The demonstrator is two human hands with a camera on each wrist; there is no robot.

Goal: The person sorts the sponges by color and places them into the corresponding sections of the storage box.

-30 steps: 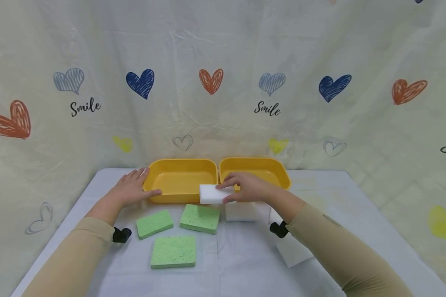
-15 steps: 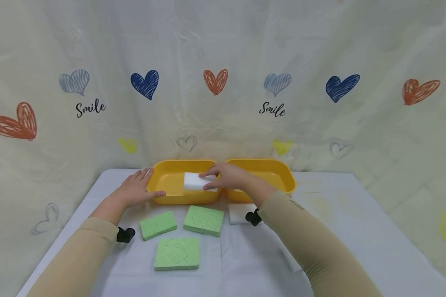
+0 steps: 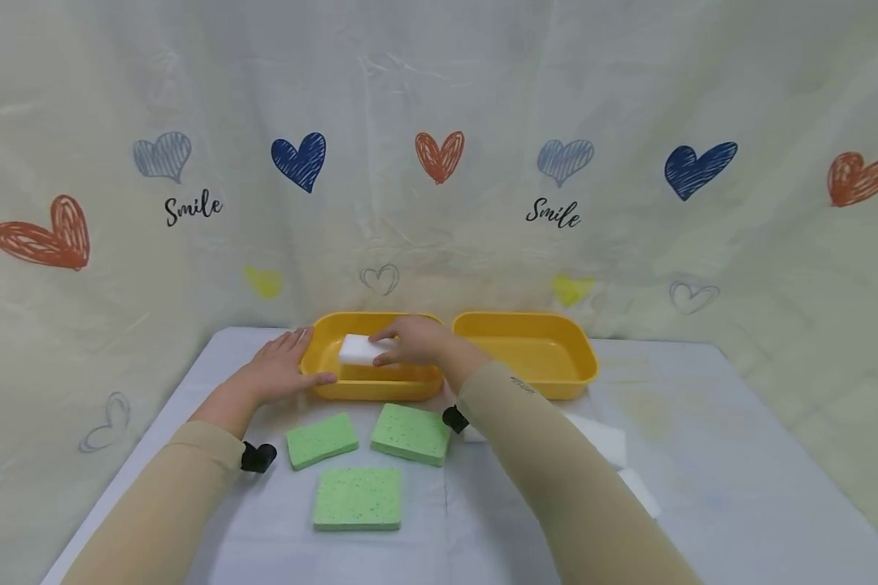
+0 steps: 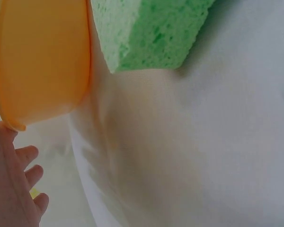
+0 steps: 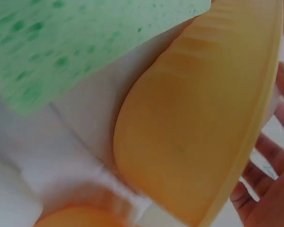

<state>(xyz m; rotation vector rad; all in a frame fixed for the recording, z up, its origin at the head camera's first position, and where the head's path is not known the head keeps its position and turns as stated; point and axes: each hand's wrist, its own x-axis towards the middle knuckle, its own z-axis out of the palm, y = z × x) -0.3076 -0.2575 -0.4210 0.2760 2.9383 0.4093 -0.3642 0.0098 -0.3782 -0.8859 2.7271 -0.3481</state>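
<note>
My right hand pinches a white sponge block between thumb and fingers, low inside the left yellow tray. In the right wrist view this hand shows beyond the wall of that tray, and the block is hidden there. At the tray's left end lies my left hand, fingers extended along the outer rim and thumb over the front rim. The left wrist view has its spread fingers hanging past the rim corner. Green sponges rest on the cloth before the trays.
A second yellow tray stands to the right of the first, with a narrow gap between. More white blocks lie under and beside the right forearm, partly covered by it. Behind the white-covered table hangs a heart-printed curtain.
My right hand has carried the white sponge block from in front of the trays, leftward and into the left tray. The left hand keeps its place; the view has shifted slightly.
</note>
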